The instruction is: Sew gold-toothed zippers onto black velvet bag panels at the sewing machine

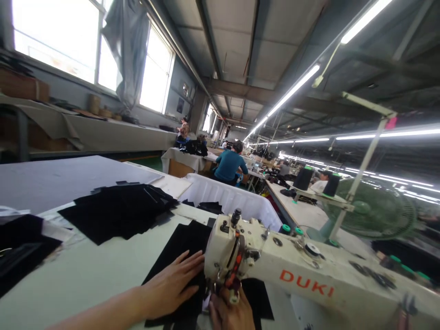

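A white sewing machine [268,256] marked DUKI stands over a black fabric piece [185,243] on the table. My left hand [172,286] lies flat on this fabric, left of the machine's head, with fingers stretched out. Beneath the needle area is my right hand [232,311], its fingers bent close to the presser foot. The machine head partly hides those fingertips, and what they grip cannot be made out. A small pale patch shows beside them. More black fabric extends to the right of my right hand.
A stack of black fabric pieces [120,208] lies on the left, with another dark pile [24,247] nearer. Behind the machine sits a white plastic bin [237,201]. Thread cones [302,178] and a green fan [371,208] stand right. A person in blue [230,165] sits ahead.
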Available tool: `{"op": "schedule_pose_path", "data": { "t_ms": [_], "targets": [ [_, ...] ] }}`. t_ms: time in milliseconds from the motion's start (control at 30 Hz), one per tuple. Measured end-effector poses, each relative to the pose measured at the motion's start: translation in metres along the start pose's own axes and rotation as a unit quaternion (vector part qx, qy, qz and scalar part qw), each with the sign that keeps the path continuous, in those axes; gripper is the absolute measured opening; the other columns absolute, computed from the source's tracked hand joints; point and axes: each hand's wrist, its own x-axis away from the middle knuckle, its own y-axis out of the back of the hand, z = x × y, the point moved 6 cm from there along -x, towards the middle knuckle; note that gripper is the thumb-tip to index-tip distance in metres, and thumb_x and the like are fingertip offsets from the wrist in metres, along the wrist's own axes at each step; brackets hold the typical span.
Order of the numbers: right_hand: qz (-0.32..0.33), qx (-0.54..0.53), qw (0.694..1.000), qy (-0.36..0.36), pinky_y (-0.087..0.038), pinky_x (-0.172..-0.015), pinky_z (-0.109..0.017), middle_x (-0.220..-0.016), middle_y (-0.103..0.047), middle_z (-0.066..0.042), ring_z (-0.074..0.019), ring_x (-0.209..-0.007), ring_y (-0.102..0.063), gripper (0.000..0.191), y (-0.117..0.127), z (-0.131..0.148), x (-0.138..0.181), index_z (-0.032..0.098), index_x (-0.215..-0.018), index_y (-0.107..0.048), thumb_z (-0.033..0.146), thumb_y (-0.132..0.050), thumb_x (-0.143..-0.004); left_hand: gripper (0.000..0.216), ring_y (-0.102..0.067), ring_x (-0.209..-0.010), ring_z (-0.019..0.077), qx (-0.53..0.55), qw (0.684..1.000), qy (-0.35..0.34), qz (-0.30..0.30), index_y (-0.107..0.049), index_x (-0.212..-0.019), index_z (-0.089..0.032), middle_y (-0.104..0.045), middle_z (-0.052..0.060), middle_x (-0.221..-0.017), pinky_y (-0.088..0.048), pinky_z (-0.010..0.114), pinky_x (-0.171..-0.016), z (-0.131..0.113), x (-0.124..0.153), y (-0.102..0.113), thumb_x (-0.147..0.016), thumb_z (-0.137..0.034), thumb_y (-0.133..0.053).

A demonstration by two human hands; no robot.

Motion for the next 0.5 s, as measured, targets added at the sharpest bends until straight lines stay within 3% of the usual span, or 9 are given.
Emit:
{"op": "schedule_pose_path", "data": {
  "t_ms": [167, 333, 400, 500],
  "targets": [
    [-0.033, 0.021, 0.999, -0.016, -0.059, -0.072, -0.035, -0.086, -0.075, -0.003, -0.0246, -0.076, -0.071, 0.018, 0.005, 0.006, -0.006, 0.029, -0.086, -0.071, 0.013, -0.063, -0.082, 0.052, -0.039, -0.147, 0.0307, -0.044, 0.998, 0.017, 0.031, -0.039, -0.156, -0.026, -0.042, 0.012, -0.159, -0.027, 0.063, -0.119, -0.003, 0.002, -0.009, -0.106, -0.031, -0.046],
    [-0.077, 0.054, 0.995, -0.023, -0.058, -0.085, -0.044, -0.090, -0.076, -0.005, -0.0266, -0.090, -0.073, 0.027, 0.021, 0.003, -0.009, 0.029, -0.101, -0.072, 0.014, -0.051, -0.092, 0.049, -0.046, -0.142, 0.0337, -0.111, 0.989, 0.098, -0.002, -0.051, -0.150, -0.021, -0.049, 0.017, -0.153, -0.039, 0.060, -0.113, 0.001, 0.007, -0.010, -0.102, -0.033, -0.047],
    [-0.070, 0.070, 0.995, -0.030, -0.057, -0.086, -0.048, -0.101, -0.077, -0.009, -0.0281, -0.096, -0.073, 0.029, 0.035, -0.003, 0.000, 0.028, -0.108, -0.071, 0.019, -0.046, -0.097, 0.048, -0.051, -0.138, 0.0370, -0.138, 0.979, 0.150, -0.023, -0.056, -0.146, -0.017, -0.053, 0.021, -0.149, -0.043, 0.061, -0.109, 0.004, 0.022, -0.006, -0.101, -0.032, -0.049],
    [-0.034, 0.082, 0.994, -0.069, -0.056, -0.084, -0.052, -0.112, -0.074, -0.014, -0.0319, -0.100, -0.072, 0.028, 0.062, -0.006, 0.029, 0.024, -0.109, -0.070, 0.027, -0.044, -0.101, 0.049, -0.056, -0.133, 0.0412, -0.161, 0.964, 0.208, -0.041, -0.060, -0.141, -0.010, -0.057, 0.027, -0.144, -0.043, 0.063, -0.106, -0.002, 0.069, 0.005, -0.100, -0.034, -0.048]
  ]
}}
